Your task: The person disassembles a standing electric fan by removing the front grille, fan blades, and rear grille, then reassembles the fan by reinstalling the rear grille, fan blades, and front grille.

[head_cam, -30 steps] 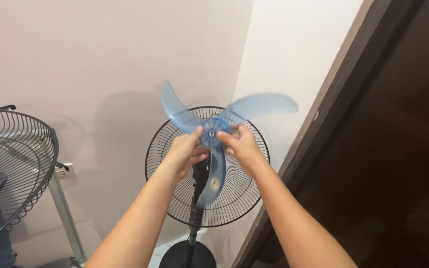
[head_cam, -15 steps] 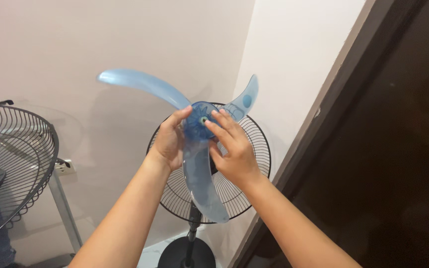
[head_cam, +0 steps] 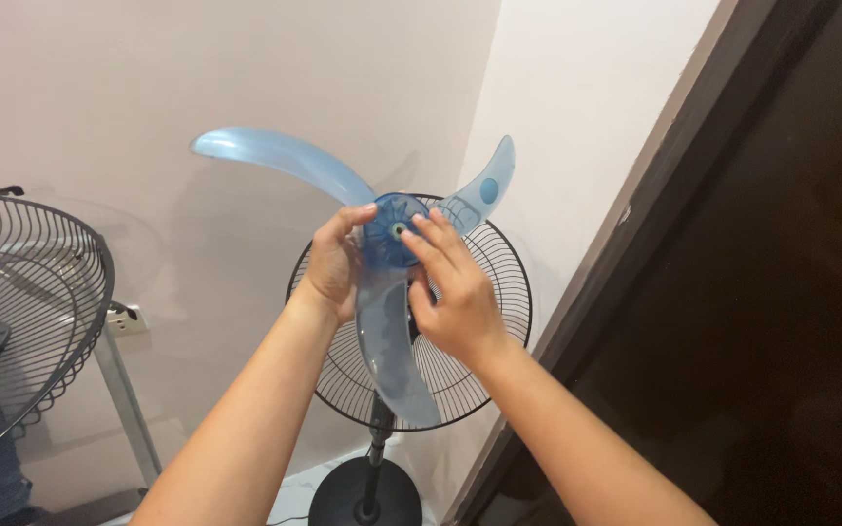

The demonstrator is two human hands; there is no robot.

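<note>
Wire, dark and closely ribbed, makes up a loose fan guard (head_cam: 21, 302) far to the left of the standing fan, with a grey metal leg (head_cam: 129, 409) and a wall socket (head_cam: 127, 318) just beside it against the pinkish wall (head_cam: 148, 88). Nearer the standing fan, the person's left hand (head_cam: 331, 265) is curled around the left edge of the hub of a translucent blue three-blade fan blade (head_cam: 387, 292), fingers closed on it and thumb up by the hub's rim. That blade is held up in front of the standing fan's round rear guard (head_cam: 499, 292), apart from it, one blade sweeping up and left, one pointing up and right, one hanging straight down over the black pole (head_cam: 378, 429) and round base (head_cam: 363, 492). On the hub's right side the right hand (head_cam: 455, 297) has its fingers spread loosely, fingertips pressed to the hub face and thumb behind the lower blade. Right of the standing fan runs a dark brown door frame (head_cam: 655, 224)
</note>
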